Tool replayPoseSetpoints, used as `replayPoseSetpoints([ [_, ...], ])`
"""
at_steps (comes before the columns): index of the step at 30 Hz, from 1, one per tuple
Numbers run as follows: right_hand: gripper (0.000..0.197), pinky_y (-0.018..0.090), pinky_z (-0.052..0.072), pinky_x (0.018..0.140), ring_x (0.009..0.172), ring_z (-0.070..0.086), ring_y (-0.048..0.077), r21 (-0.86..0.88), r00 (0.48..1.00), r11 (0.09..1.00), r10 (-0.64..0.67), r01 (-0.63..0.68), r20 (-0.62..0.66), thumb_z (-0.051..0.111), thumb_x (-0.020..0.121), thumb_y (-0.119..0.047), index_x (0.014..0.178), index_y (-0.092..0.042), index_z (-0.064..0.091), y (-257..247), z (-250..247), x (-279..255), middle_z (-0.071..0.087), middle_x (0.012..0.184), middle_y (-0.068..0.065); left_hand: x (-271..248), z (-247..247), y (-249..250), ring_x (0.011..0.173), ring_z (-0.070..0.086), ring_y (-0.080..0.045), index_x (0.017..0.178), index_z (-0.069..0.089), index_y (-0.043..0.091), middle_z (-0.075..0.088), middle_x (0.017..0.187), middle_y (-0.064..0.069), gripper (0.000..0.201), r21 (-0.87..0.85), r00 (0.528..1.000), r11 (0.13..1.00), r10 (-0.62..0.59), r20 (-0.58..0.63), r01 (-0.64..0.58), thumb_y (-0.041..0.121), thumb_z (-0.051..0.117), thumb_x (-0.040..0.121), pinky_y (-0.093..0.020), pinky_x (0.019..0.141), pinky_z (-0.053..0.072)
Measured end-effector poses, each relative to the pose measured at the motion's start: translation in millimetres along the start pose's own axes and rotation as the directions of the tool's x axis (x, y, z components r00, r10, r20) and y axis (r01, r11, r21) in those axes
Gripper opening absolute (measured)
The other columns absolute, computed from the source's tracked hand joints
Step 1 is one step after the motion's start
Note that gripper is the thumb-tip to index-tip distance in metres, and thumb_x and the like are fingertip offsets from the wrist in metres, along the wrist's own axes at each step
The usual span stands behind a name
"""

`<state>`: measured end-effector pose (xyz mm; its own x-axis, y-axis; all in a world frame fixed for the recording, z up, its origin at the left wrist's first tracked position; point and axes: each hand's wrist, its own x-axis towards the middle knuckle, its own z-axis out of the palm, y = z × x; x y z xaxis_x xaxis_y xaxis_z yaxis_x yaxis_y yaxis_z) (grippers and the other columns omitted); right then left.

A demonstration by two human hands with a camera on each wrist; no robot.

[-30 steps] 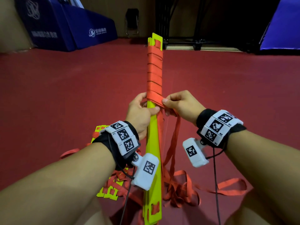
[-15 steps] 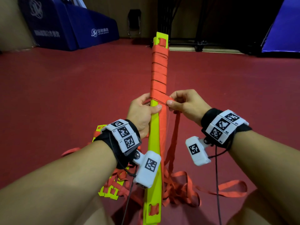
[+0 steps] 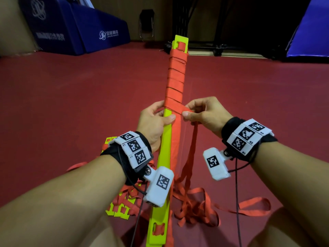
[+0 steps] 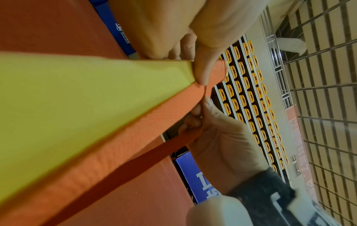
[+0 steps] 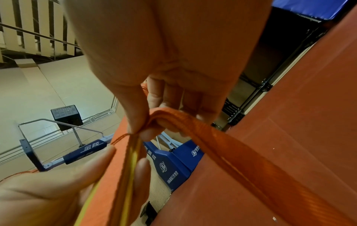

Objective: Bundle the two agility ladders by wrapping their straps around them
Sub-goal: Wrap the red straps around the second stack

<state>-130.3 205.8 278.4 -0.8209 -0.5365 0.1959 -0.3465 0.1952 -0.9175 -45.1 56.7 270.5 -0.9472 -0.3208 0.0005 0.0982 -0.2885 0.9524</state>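
Left hand (image 3: 153, 125) is gripping the yellow ladder bundle (image 3: 166, 148); right hand (image 3: 204, 114) is pinching the orange strap (image 3: 185, 111). Bundle's long axis is running lower centre to top centre. Blue pads' (image 3: 99, 32) lettering is unreadable.

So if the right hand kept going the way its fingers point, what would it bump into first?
Most likely the yellow ladder stack. The right hand pinches the orange strap just beside it, fingers pointing left toward the left hand's thumb. Depth is hard to judge.

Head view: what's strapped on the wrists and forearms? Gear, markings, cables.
Bare forearms, no sleeves. Each wrist has a black band with white square tiles printed with black fiducial markers: left wristband, right wristband. A white camera pod with one marker hangs below each: left pod, right pod. Thin black cables trail from both.
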Motion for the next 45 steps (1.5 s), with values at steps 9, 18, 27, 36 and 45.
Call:
replayPoseSetpoints([
  [9,0.012,0.018,0.049,0.060,0.059,0.061,0.008,0.168,0.998,0.985,-0.046,0.036,0.052,0.064,0.093,-0.001,0.085,-0.010,0.064,-2.8,3.3,-4.1,0.069,0.067,0.001,-1.3,1.7,3.8,0.092,0.063,-0.039,0.106,0.053,0.009,0.063,0.101,-0.024,0.023,-0.051,1.000,0.999,-0.015,0.025,0.016,-0.012,0.053,0.095,-0.044,0.073,0.051],
  [18,0.017,0.020,0.041,0.047,0.043,0.050,0.010,0.227,0.994,0.969,-0.088,0.099,-0.060,0.065,0.091,0.003,0.077,-0.005,0.059,-11.7,6.8,-7.5,0.062,0.056,0.003,-4.4,10.0,-1.9,0.072,0.066,-0.017,0.120,0.066,0.001,0.069,0.092,-0.015,0.025,0.019,0.997,0.998,0.063,-0.045,-0.063,0.000,0.058,0.097,-0.019,0.051,0.048],
  [27,0.014,0.012,0.038,0.042,0.039,0.051,0.002,0.270,0.994,0.960,-0.044,0.070,-0.100,0.066,0.091,0.001,0.081,0.001,0.056,-15.2,19.6,-6.1,0.060,0.048,-0.003,-13.8,14.6,-7.1,0.068,0.062,-0.012,0.082,0.070,0.024,0.068,0.071,0.010,0.014,0.213,0.991,0.974,0.050,0.121,-0.076,0.012,0.067,0.090,-0.027,0.052,0.042],
  [36,0.024,0.010,0.039,0.049,0.043,0.053,0.000,0.182,0.998,0.982,-0.053,0.056,-0.022,0.059,0.098,-0.005,0.074,-0.003,0.059,-14.7,13.3,-5.6,0.058,0.047,-0.008,-12.8,16.3,-3.6,0.049,0.064,-0.006,0.120,0.045,0.010,0.064,0.105,-0.019,0.045,0.101,0.998,0.994,0.044,0.046,-0.049,-0.021,0.046,0.088,-0.024,0.035,0.045],
  [45,0.023,0.023,0.036,0.062,0.062,0.045,0.011,-0.024,0.994,0.994,-0.103,0.104,0.041,0.058,0.099,-0.006,0.078,-0.012,0.064,-4.6,3.0,2.4,0.056,0.064,-0.003,-2.4,7.7,-6.6,0.093,0.064,-0.030,0.116,0.061,0.003,0.059,0.115,-0.028,0.035,-0.005,1.000,1.000,0.013,0.020,-0.013,-0.017,0.053,0.088,-0.037,0.068,0.064],
])
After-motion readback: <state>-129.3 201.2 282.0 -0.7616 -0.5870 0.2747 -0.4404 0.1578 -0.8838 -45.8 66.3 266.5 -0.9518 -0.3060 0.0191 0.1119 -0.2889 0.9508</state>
